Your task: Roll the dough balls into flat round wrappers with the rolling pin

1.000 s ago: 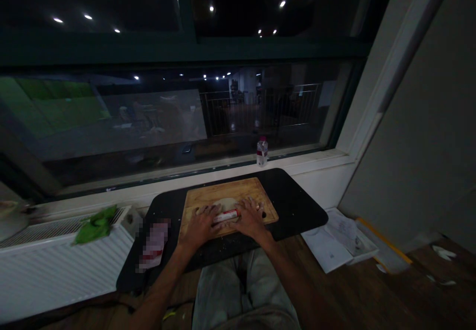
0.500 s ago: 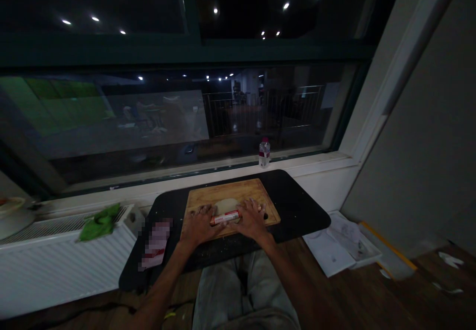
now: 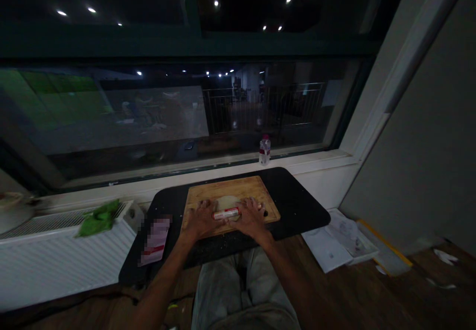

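Note:
A wooden cutting board (image 3: 238,188) lies on a black table (image 3: 297,201). On the board sits a pale flat piece of dough (image 3: 227,202). Across its near edge lies a red and white cylinder (image 3: 225,214), used as a roller. My left hand (image 3: 201,221) rests flat on the cylinder's left end, fingers stretched out. My right hand (image 3: 253,217) rests flat on its right end in the same way.
A blurred packet (image 3: 155,240) lies on the table's left part. A small water bottle (image 3: 264,150) stands on the window sill. A green cloth (image 3: 97,218) lies on the white radiator at left. Papers (image 3: 336,243) lie on the wooden floor to the right.
The cylinder and both hands have moved slightly away from me over the dough. The camera view shifted a little.

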Demonstrator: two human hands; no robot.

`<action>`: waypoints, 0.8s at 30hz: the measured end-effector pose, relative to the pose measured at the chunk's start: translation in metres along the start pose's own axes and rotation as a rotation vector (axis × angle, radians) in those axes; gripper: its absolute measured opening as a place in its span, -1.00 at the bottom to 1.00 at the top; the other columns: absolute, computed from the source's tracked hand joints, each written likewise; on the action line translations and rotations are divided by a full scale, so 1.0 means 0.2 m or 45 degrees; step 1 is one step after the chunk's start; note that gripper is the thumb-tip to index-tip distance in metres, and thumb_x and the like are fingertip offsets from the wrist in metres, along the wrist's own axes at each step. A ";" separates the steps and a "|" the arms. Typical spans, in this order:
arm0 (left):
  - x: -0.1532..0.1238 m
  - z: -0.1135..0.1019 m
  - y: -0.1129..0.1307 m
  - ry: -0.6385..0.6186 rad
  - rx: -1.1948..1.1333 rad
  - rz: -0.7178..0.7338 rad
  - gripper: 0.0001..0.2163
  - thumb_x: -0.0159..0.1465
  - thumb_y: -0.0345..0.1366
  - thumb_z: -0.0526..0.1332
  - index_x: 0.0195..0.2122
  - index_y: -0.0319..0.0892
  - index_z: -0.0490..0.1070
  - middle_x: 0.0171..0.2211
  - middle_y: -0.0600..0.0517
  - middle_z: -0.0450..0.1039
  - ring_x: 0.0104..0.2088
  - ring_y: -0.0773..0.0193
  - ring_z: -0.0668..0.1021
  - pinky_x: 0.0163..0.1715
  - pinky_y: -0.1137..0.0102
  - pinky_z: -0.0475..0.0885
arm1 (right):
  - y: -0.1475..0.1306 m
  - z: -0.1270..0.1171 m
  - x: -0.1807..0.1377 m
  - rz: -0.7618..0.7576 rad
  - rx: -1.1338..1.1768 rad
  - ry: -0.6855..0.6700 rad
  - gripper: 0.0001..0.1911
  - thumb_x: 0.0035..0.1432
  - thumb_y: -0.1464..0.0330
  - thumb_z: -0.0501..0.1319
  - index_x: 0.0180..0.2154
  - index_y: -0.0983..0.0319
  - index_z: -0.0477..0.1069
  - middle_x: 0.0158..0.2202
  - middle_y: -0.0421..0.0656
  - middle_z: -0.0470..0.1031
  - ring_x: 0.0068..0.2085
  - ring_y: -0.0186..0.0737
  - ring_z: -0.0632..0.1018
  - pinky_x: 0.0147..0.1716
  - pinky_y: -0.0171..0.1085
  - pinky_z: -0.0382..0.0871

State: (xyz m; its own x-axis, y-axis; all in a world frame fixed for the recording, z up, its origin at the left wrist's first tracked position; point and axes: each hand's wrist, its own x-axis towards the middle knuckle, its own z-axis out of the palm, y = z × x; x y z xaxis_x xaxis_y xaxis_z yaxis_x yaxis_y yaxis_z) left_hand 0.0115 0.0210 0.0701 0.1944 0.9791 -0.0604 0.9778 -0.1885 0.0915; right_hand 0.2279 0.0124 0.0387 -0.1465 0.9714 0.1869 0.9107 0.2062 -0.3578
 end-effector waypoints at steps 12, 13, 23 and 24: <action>0.05 0.12 -0.05 0.072 0.059 0.163 -0.31 0.42 0.21 0.16 0.49 0.00 0.29 0.52 -0.22 0.25 0.50 -0.26 0.26 0.37 -0.18 0.25 | 0.07 0.02 -0.05 -0.147 -0.013 0.076 -0.31 0.32 -0.08 0.39 0.37 -0.01 0.45 0.44 0.02 0.38 0.47 0.29 0.23 0.44 0.43 -0.07; 0.04 0.12 -0.06 0.083 0.060 0.165 -0.31 0.43 0.21 0.16 0.48 0.00 0.30 0.52 -0.22 0.26 0.50 -0.25 0.26 0.38 -0.18 0.24 | 0.07 0.04 -0.06 -0.147 -0.017 0.098 -0.30 0.32 -0.06 0.39 0.38 0.00 0.44 0.46 0.03 0.36 0.48 0.29 0.23 0.44 0.42 -0.06; 0.05 0.12 -0.07 0.089 0.005 0.202 -0.32 0.43 0.25 0.14 0.48 0.08 0.34 0.51 -0.16 0.29 0.50 -0.22 0.29 0.40 -0.17 0.22 | 0.05 0.06 -0.08 -0.133 0.021 0.196 -0.44 0.32 -0.03 0.39 0.25 0.00 0.55 0.33 0.02 0.49 0.38 0.25 0.35 0.41 0.33 0.04; 0.05 0.11 -0.07 0.094 0.001 0.198 -0.32 0.43 0.27 0.12 0.48 0.10 0.35 0.51 -0.15 0.30 0.50 -0.23 0.29 0.40 -0.17 0.22 | 0.04 0.05 -0.07 -0.127 0.028 0.188 -0.45 0.31 -0.05 0.39 0.23 -0.01 0.56 0.32 0.01 0.50 0.36 0.24 0.36 0.41 0.32 0.06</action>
State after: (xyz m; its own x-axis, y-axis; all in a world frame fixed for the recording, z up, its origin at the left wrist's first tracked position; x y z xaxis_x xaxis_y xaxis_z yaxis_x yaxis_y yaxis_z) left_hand 0.0016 0.0317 0.0454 0.3372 0.9410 0.0278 0.9364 -0.3383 0.0936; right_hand 0.2338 0.0014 0.0233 -0.1758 0.9185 0.3541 0.8856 0.3047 -0.3505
